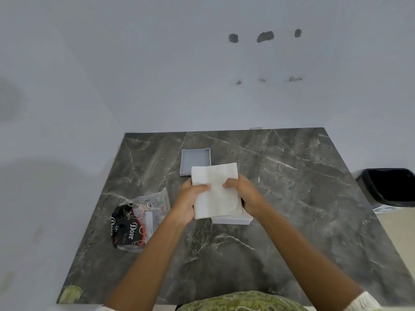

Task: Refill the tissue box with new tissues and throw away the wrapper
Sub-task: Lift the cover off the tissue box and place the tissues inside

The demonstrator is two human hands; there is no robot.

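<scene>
Held a stack of white tissues (215, 191) from both sides, left hand (187, 202) and right hand (243, 194) closed on it, over the box (233, 219) on the table (292, 198).

Tray (195, 161) blocks behind the hands; wrapper (139, 223) crowds the left; table (303, 198) open rightward.

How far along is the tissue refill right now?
Done: the tissues are out of the Dove wrapper, which lies on the marble table, and the grey tray sits separated behind. In hand: left hand and right hand hold the stack over the white box part. Left: seat the tissues, close the box, drop the wrapper in the black bin.
</scene>
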